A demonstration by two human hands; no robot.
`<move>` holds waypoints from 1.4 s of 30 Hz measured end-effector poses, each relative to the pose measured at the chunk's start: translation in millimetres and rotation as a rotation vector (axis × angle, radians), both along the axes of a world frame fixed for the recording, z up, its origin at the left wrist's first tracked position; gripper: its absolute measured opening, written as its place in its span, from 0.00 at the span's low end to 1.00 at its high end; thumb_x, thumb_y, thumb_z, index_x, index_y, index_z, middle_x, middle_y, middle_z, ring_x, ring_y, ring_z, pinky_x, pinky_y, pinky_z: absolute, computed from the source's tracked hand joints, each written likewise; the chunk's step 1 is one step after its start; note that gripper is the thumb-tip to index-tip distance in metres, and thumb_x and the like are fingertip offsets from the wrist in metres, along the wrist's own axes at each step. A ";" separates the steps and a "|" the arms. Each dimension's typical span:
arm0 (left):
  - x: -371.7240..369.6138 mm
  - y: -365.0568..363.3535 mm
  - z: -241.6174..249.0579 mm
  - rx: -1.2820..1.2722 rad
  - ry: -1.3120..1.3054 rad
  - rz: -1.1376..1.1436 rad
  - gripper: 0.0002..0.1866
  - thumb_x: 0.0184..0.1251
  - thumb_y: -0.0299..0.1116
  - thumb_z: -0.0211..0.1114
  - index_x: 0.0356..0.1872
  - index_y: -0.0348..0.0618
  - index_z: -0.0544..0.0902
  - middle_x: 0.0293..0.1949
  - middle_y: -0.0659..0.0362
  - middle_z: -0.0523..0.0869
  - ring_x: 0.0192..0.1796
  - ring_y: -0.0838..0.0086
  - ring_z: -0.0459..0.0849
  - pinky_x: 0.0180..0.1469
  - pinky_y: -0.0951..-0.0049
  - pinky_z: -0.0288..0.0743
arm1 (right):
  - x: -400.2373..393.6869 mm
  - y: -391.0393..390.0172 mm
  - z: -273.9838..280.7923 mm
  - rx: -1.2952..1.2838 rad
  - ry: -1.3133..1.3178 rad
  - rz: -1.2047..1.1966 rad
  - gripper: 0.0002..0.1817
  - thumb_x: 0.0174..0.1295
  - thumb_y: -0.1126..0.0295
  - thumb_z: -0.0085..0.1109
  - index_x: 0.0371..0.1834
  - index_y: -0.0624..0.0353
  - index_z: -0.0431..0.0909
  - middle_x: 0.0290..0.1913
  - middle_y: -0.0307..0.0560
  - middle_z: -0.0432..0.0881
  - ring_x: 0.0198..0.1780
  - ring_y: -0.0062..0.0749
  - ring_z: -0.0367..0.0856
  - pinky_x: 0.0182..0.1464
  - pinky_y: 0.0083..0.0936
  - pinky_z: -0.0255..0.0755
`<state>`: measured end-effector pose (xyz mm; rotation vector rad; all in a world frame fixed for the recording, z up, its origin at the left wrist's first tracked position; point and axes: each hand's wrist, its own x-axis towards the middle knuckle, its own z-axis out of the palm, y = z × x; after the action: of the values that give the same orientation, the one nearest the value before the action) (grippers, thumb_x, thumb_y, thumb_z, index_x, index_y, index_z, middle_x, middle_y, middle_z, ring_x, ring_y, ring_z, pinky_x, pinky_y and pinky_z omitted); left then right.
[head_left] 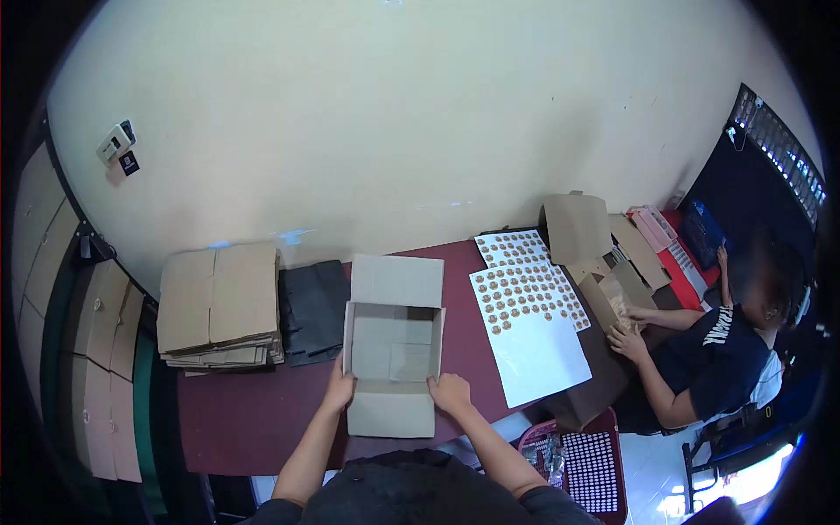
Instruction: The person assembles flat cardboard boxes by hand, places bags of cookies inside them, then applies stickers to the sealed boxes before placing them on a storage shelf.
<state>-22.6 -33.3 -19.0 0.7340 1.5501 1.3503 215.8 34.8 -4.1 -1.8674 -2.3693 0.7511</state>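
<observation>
An open cardboard box stands in front of me on the dark red table, its far and near flaps folded outward and nothing visible inside. My left hand grips its near left corner, thumb over the edge. At the near right corner, my right hand is closed on the box wall. Left of the box lie black plastic sheets or bags. To the right are white sticker sheets with rows of round brown stickers, one sheet partly bare.
Flattened cardboard boxes are stacked at the table's left. On the right a co-worker has both hands in another open box. A pink basket stands on the floor below. Cabinets line the left side.
</observation>
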 end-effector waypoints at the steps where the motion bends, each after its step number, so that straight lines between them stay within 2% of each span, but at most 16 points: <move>1: -1.8 4.1 11.3 0.036 0.080 -0.025 0.31 0.58 0.19 0.45 0.68 0.39 0.60 0.61 0.46 0.71 0.62 0.62 0.71 0.61 0.68 0.64 | -2.9 -5.1 -2.9 -0.006 0.040 -0.045 0.30 0.60 0.47 0.45 0.28 0.69 0.82 0.33 0.68 0.81 0.40 0.60 0.81 0.46 0.47 0.74; 4: -19.4 14.8 15.8 0.059 0.300 -0.071 0.34 0.54 0.16 0.43 0.67 0.40 0.63 0.59 0.44 0.74 0.62 0.61 0.73 0.64 0.71 0.61 | -0.2 -20.3 -21.1 -0.029 0.063 -0.072 0.35 0.58 0.41 0.46 0.28 0.69 0.82 0.29 0.64 0.82 0.37 0.55 0.83 0.44 0.44 0.75; 7: -41.6 15.9 17.5 -0.011 0.493 -0.251 0.33 0.56 0.17 0.44 0.67 0.41 0.62 0.62 0.42 0.72 0.64 0.57 0.71 0.66 0.69 0.61 | -4.4 -36.6 -17.8 -0.397 0.244 -0.008 0.39 0.54 0.30 0.46 0.24 0.61 0.84 0.23 0.46 0.83 0.30 0.39 0.84 0.38 0.33 0.76; 10: -51.2 23.2 14.3 0.026 0.683 -0.375 0.33 0.57 0.17 0.46 0.68 0.42 0.61 0.64 0.44 0.69 0.67 0.56 0.67 0.67 0.66 0.60 | 2.9 -27.8 -47.0 -0.433 0.319 -0.217 0.38 0.54 0.30 0.47 0.18 0.59 0.82 0.19 0.43 0.81 0.24 0.32 0.81 0.34 0.28 0.74; 12: -60.6 24.3 8.4 0.095 0.732 -0.463 0.34 0.55 0.15 0.45 0.68 0.42 0.61 0.65 0.47 0.68 0.68 0.58 0.65 0.69 0.68 0.57 | 14.7 -19.0 -50.8 -0.306 0.341 -0.167 0.37 0.54 0.32 0.51 0.13 0.58 0.80 0.15 0.42 0.78 0.20 0.26 0.78 0.31 0.24 0.73; 16: -70.0 21.8 12.9 -0.040 0.565 -0.456 0.37 0.52 0.12 0.45 0.68 0.49 0.64 0.65 0.48 0.68 0.68 0.61 0.65 0.69 0.71 0.56 | 27.5 -3.6 -31.4 -0.458 0.391 -0.014 0.32 0.54 0.39 0.57 0.12 0.59 0.79 0.13 0.42 0.78 0.19 0.29 0.78 0.30 0.23 0.73; 18: -66.9 20.2 20.3 -0.060 0.593 -0.444 0.38 0.52 0.11 0.45 0.68 0.54 0.65 0.65 0.48 0.69 0.68 0.61 0.67 0.68 0.71 0.58 | 30.4 0.3 -21.5 -0.008 0.382 -0.241 0.26 0.55 0.48 0.59 0.12 0.61 0.76 0.14 0.50 0.76 0.19 0.44 0.76 0.31 0.31 0.72; 22: -66.3 30.8 32.2 -0.013 0.620 -0.511 0.38 0.51 0.12 0.46 0.67 0.56 0.67 0.64 0.52 0.71 0.66 0.59 0.68 0.66 0.69 0.60 | 26.9 -1.3 30.5 0.255 0.574 -0.234 0.18 0.56 0.60 0.61 0.16 0.63 0.75 0.17 0.50 0.75 0.25 0.46 0.76 0.33 0.36 0.71; 24: -72.9 40.4 32.8 0.004 0.634 -0.576 0.38 0.50 0.12 0.47 0.65 0.57 0.68 0.64 0.54 0.72 0.67 0.60 0.68 0.67 0.67 0.59 | 16.5 -7.8 38.5 0.508 0.599 0.152 0.13 0.55 0.67 0.61 0.19 0.63 0.74 0.22 0.49 0.75 0.31 0.40 0.78 0.35 0.36 0.71; 25: -79.4 48.4 28.9 0.029 0.761 -0.668 0.38 0.48 0.12 0.48 0.64 0.58 0.70 0.64 0.57 0.72 0.67 0.59 0.67 0.69 0.62 0.56 | 11.6 -12.6 41.3 0.466 0.555 0.223 0.10 0.56 0.66 0.62 0.29 0.61 0.75 0.32 0.50 0.76 0.39 0.45 0.76 0.40 0.36 0.71; 27: -80.8 58.3 31.5 0.059 0.891 -0.751 0.38 0.47 0.13 0.49 0.62 0.60 0.72 0.63 0.59 0.73 0.68 0.59 0.66 0.70 0.56 0.53 | -2.6 -17.1 27.4 0.435 0.549 0.182 0.12 0.56 0.65 0.62 0.35 0.60 0.74 0.36 0.51 0.76 0.40 0.46 0.76 0.41 0.36 0.71; 29: -69.0 62.9 50.4 -0.046 0.990 -0.741 0.38 0.46 0.13 0.50 0.60 0.62 0.75 0.63 0.61 0.73 0.69 0.57 0.64 0.70 0.45 0.46 | -10.2 -20.6 4.9 0.256 0.472 0.106 0.24 0.56 0.61 0.63 0.49 0.62 0.65 0.45 0.57 0.73 0.44 0.52 0.76 0.44 0.39 0.70; 37: -63.8 64.5 17.7 -0.054 0.919 -0.781 0.34 0.49 0.18 0.54 0.61 0.60 0.73 0.64 0.55 0.71 0.68 0.50 0.63 0.70 0.43 0.45 | -16.6 -16.6 -39.3 -0.045 0.405 -0.054 0.23 0.57 0.58 0.59 0.43 0.67 0.65 0.34 0.69 0.77 0.41 0.64 0.78 0.45 0.48 0.71; 39: -37.7 50.1 20.6 -0.004 1.414 -0.331 0.32 0.53 0.27 0.60 0.64 0.54 0.69 0.66 0.47 0.67 0.68 0.43 0.60 0.71 0.44 0.44 | -20.8 -5.0 -49.8 -0.068 0.265 -0.024 0.23 0.59 0.57 0.54 0.43 0.70 0.68 0.37 0.71 0.79 0.43 0.65 0.78 0.47 0.50 0.72; 41: -8.8 35.1 28.6 0.043 1.399 -0.141 0.33 0.55 0.35 0.63 0.65 0.52 0.66 0.66 0.41 0.63 0.67 0.39 0.58 0.70 0.43 0.45 | -24.5 -0.4 -53.4 -0.078 0.269 -0.041 0.23 0.59 0.57 0.53 0.43 0.70 0.69 0.37 0.71 0.79 0.43 0.65 0.78 0.47 0.50 0.71; 42: 7.5 23.0 30.4 0.032 1.345 -0.244 0.32 0.55 0.38 0.63 0.65 0.52 0.67 0.66 0.42 0.64 0.67 0.40 0.59 0.70 0.44 0.45 | -29.7 3.7 -54.8 -0.088 0.277 -0.052 0.23 0.60 0.57 0.51 0.42 0.70 0.70 0.37 0.72 0.79 0.44 0.64 0.78 0.48 0.51 0.71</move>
<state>-15.1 -10.3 11.3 2.0126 2.2693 0.6112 186.0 38.5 -58.9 -1.7169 -2.1427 1.0479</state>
